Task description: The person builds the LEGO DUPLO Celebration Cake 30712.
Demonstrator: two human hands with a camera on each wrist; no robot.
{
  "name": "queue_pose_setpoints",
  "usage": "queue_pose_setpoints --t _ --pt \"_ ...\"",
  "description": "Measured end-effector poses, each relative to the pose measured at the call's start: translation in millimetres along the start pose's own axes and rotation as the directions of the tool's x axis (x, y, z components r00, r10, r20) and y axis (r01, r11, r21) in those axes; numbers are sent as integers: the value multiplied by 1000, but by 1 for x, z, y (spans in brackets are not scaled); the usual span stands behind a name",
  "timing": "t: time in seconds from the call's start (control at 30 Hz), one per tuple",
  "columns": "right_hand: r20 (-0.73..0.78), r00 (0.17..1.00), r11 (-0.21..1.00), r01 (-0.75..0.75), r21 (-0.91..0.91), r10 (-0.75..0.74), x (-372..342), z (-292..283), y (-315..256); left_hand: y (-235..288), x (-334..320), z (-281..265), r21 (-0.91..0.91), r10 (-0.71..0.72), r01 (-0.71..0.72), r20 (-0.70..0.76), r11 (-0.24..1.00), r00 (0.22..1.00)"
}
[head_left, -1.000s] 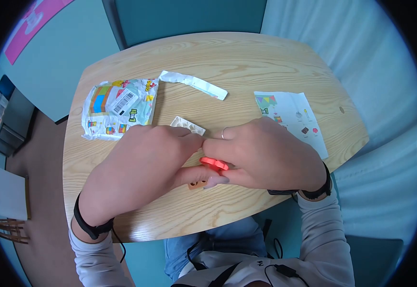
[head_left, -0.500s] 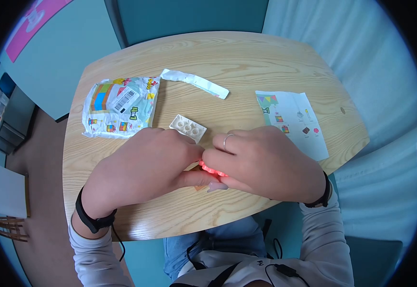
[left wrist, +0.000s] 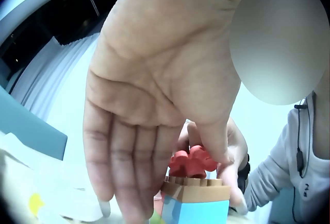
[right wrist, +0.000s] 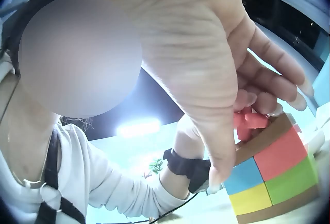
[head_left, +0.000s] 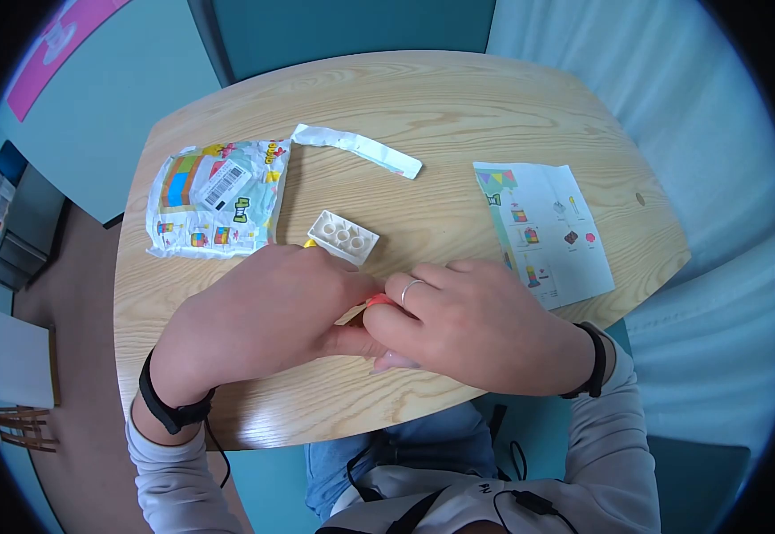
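Our left hand [head_left: 263,307] stood with straight fingers beside the upright block stack [left wrist: 196,208], seemingly steadying it on the tabletop [head_left: 459,116] between our hands, studs up, long axis unclear, while our right hand [head_left: 485,329] pinched the red piece [right wrist: 251,123] above it

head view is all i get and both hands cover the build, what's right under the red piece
Observer: A brown studded layer lies just beneath the red piece.

Operator: and what colours come below that brown

Observer: From the right wrist, a blue block and a red block show side by side under it.

Operator: ok are the left fingers curled or straight

Observer: In the left wrist view, the left hand has its four fingers straight.
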State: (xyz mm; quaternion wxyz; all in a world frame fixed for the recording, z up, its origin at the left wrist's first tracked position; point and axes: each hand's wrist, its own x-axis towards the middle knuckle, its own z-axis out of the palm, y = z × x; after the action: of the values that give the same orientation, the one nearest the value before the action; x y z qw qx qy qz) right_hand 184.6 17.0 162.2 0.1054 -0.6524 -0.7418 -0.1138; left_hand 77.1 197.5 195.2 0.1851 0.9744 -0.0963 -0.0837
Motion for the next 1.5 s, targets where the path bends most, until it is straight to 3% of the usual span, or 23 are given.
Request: queue_pose_setpoints --t 0.23,0.43,0.5,0.83,0.93,1.0,1.03,1.1,1.13,1.2,1.3,1.43,1.5 --pt "-17 999 997 42 59 -41 6 5 4 -2 -2 1 -20 15 -15 6 1000 1000" --pt "-118 988 982 81 -169 -102 4 18 -1 1 -3 0 11 27 -27 -9 1000 1000" --pt "-230 967 957 44 -286 -113 2 24 -3 2 -3 1 0 37 -37 -21 999 999" --pt "-163 986 862 -46 -505 -43 -5 26 -17 4 -1 1 60 39 -38 -7 997 999" --pt "-160 987 887 -43 -459 -34 -5 24 -13 3 -1 1 50 28 -28 -2 998 1000" --pt "-196 978 984 33 -174 -68 -3 24 -2 3 -1 1 21 28 -28 -10 999 1000" --pt "-194 979 984 34 -174 -68 -2 20 4 2 -1 2 6 26 -26 -22 1000 999" --pt "-55 998 967 50 250 -38 -3 7 13 3 -1 1 -10 23 -23 -33 1000 999" --pt "-54 998 967 50 251 -38 -4 1 15 4 -1 0 -14 8 -8 -16 1000 1000" --pt "104 995 908 -46 416 3 -6 -10 19 5 -1 0 -19 -4 4 3 1000 1000" --pt "234 972 861 -126 492 8 -8 -19 24 5 0 1 -39 -3 2 -18 999 1000" --pt "195 979 884 -140 446 57 -11 -22 29 6 0 5 -45 31 -37 -132 998 991" --pt "232 953 857 -280 432 194 -10 -24 29 8 1 6 -43 58 -67 -182 997 982"
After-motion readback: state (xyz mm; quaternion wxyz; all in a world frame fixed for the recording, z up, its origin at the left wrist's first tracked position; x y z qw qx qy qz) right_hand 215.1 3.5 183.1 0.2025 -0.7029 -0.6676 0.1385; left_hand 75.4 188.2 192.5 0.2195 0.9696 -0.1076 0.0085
